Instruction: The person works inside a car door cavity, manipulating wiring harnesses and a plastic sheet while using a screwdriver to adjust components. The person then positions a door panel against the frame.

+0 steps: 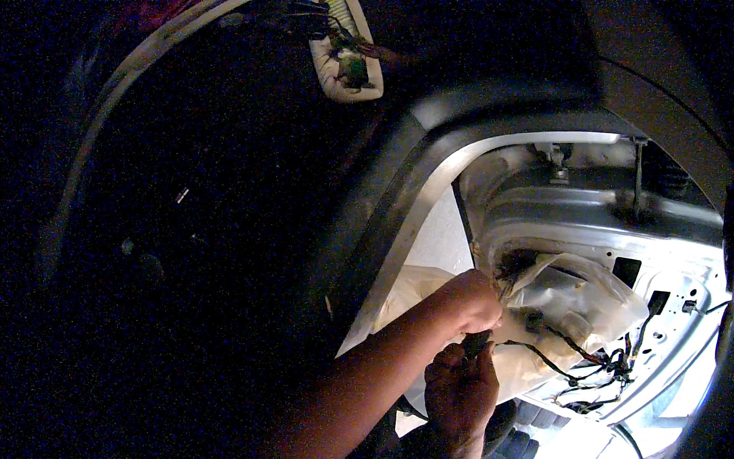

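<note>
My left hand (475, 300) reaches in from the lower left, its fingers closed and bent down onto a small black wiring connector (477, 343). Just below, my right hand (461, 386) is closed around the connector's lower part, with the thumb along its side. The two hands nearly meet at this piece, and the left fingertips are partly hidden. A dark cable (535, 352) leads from beside the connector toward a black wiring harness (612, 369) on the right. Behind my hands, a translucent plastic sheet (562, 294) hangs crumpled and loose against a bare white metal door panel (673, 321).
A dark curved trim edge (382, 199) bounds the lit opening on its left. Cut-outs and small holes mark the metal panel. At the top, a pale trim opening (352, 76) shows loose wires. Most of the left side is too dark to make out.
</note>
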